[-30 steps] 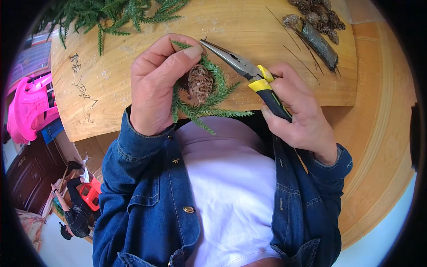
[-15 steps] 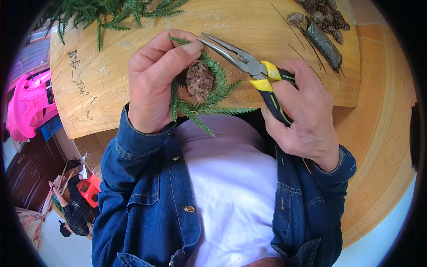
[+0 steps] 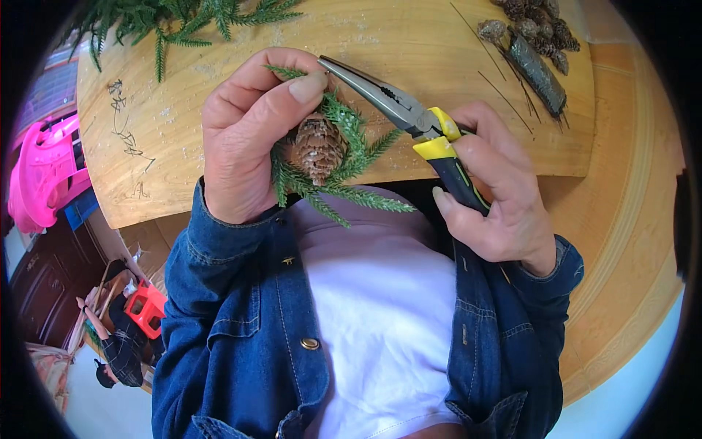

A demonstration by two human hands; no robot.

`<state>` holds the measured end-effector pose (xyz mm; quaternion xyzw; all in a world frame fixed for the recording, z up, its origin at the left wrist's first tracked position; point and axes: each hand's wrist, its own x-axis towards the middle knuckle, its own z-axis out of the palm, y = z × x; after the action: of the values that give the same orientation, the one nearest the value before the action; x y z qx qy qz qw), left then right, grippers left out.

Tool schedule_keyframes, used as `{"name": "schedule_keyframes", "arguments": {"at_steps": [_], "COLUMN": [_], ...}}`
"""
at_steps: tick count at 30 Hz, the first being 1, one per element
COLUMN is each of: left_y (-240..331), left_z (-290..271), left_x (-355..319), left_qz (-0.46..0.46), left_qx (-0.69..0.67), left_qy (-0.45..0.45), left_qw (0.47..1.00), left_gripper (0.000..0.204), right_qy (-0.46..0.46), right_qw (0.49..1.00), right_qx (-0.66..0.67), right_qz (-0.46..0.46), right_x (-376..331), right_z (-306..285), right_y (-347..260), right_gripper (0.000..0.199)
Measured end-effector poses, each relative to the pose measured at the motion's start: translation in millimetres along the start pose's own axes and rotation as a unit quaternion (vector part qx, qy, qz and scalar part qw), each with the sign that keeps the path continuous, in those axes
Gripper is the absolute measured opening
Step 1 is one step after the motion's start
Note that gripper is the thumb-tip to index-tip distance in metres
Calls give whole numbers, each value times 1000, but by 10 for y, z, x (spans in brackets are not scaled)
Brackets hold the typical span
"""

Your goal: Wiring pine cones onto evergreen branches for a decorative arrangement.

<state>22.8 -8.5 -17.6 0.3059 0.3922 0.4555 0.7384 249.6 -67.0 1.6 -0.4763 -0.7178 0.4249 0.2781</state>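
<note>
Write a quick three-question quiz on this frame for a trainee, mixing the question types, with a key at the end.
1. Multiple choice: what does the right hand hold?
A) scissors
B) long-nosed pliers
C) a paintbrush

2. True or false: a pile of pine cones lies on the far right part of the wooden table.

3. Short answer: which hand holds the green sprigs with a single pine cone among them?

Key:
1. B
2. True
3. The left hand
</note>
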Motion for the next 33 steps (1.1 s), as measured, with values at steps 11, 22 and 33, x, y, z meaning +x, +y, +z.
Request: {"name": "schedule_keyframes", "arguments": {"at_steps": [11, 22, 33], "left_y": [-4, -13, 28], "left_z": [-25, -41, -26], "left_x": [1, 3, -1], "left_qz": [-23, -28, 27], "left_qx": [34, 68, 90], "left_qy": [2, 1, -62], "left_qw": [999, 997, 994], "left_gripper": [11, 12, 25], "right_qy": [18, 64, -109], "right_qw": [995, 975, 961], "right_qx": [-99, -204, 221], "right_qz": [-27, -66, 124], "right_x": [1, 3, -89], "right_z": [53, 111, -138], "right_y": [26, 64, 104], "right_gripper": [30, 22, 49]}}
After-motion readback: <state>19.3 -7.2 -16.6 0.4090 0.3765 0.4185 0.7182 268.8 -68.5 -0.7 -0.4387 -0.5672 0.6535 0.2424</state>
